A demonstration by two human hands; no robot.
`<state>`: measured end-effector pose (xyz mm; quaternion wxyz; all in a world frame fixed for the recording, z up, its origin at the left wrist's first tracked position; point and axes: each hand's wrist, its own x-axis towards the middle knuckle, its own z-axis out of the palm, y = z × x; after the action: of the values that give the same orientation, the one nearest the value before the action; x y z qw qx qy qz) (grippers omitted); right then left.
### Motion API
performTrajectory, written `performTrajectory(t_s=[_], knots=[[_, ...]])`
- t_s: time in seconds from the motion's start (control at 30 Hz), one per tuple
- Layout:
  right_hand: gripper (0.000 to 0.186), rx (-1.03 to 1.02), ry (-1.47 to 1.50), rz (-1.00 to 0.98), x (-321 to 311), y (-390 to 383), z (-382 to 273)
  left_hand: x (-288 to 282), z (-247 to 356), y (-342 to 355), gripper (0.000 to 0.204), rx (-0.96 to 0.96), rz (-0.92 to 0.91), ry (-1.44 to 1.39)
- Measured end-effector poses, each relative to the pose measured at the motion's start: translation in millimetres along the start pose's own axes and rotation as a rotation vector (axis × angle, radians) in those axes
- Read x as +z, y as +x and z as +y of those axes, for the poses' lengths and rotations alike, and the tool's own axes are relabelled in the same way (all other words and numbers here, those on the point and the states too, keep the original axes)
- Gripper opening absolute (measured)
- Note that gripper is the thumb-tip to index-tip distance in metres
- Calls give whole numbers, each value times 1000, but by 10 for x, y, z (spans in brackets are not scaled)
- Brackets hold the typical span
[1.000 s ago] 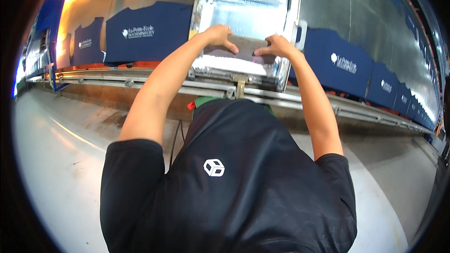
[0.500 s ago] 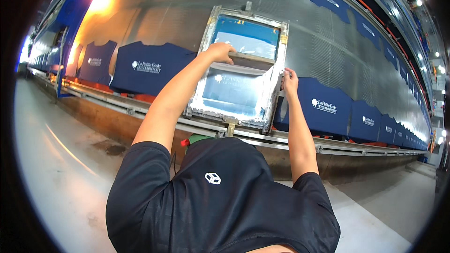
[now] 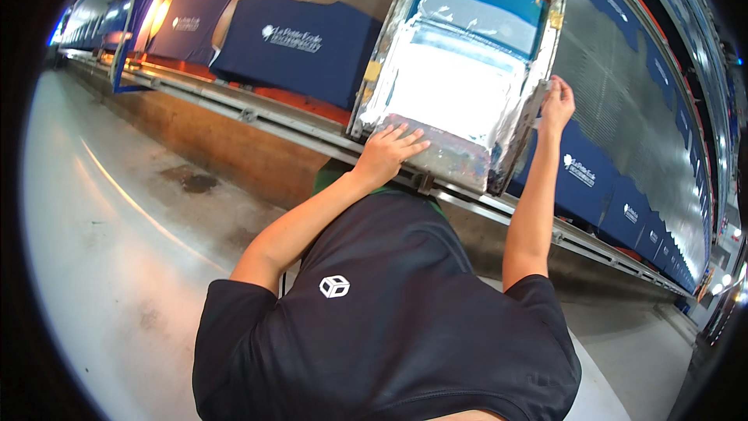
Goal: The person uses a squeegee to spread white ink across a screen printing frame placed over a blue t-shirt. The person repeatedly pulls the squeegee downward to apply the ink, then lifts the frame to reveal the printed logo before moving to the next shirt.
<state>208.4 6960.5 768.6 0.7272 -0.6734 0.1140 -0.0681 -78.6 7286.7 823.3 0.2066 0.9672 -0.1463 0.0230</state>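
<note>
A silk-screen printing frame (image 3: 555,27) with a metal rim lies over the long table, tilted slightly in the view. Its mesh is blue at the far end, and bright white ink (image 3: 460,90) covers the middle. At the near end is a stained grey squeegee (image 3: 448,157), seen as a broad flat face. My left hand (image 3: 389,154) is closed over the squeegee's left end, fingers laid across its top and thumb hidden. At the right rim, my right hand (image 3: 558,105) pinches the frame's edge with bent fingers.
Navy shirt pieces with white prints lie in a row left (image 3: 300,47) and right (image 3: 580,164) of the frame. More navy pieces (image 3: 612,4) line the table's far side. A metal rail (image 3: 249,115) runs along the near edge. A bright orange glow shows at the left.
My left hand and the squeegee have come from the frame's middle to its near end. White ink now covers the mesh's middle. My right hand stays on the right rim; the view has turned.
</note>
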Motion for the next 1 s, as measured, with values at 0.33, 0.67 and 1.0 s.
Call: performTrajectory(t_s=[0.33, 0.67, 1.0], knots=[[16, 20, -14, -44, 2364, -761, -266, -1826, -1676, -471, 65, -55, 71, -487], [18, 47, -46, -9, 3701, -1384, -451, -2409, -2803, -1170, 37, -739, 372, -1147], [20, -110, -111, 15, 3826, -1809, -1194, -3474, -4122, -693, 59, -730, 474, -1371]])
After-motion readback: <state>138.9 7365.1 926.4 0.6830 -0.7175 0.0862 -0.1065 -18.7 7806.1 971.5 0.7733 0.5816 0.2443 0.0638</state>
